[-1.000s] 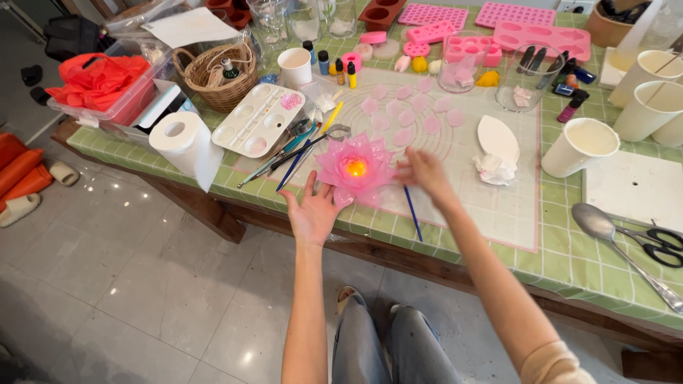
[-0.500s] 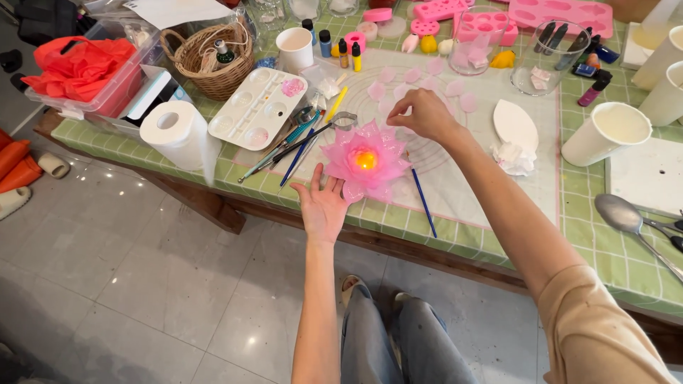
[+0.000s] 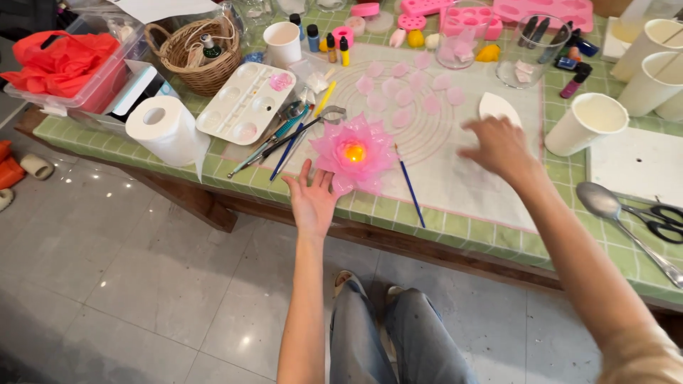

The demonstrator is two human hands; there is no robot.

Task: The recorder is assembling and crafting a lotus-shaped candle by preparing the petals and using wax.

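Looking down on a green-tiled table, with the pink flower sitting near the front edge of the white mat, its centre glowing yellow. Hasn't moved since a moment ago.

Still keeping the left hand at the flower's near-left side: palm down, fingers spread and open, fingertips touching or just under the outer petals (hard to say which from this angle). Gripping nothing.

Half a second back, had the right hand up beside the flower's far edge. Now finds it swung off to the right, well apart from the flower, over the mat just in front of the white leaf-shaped dish. Blurred by the motion, so probably loosely open with nothing in it, but cannot tell for sure.

So, for the flower: only one hand on it now, the other gone from it altogether.

Leaves the blue-handled brush untouched just right of the flower, and the loose pink petals scattered further back on the mat. Further right, a white paper cup, then a spoon and scissors. Off to the left, a white palette and a paper roll.
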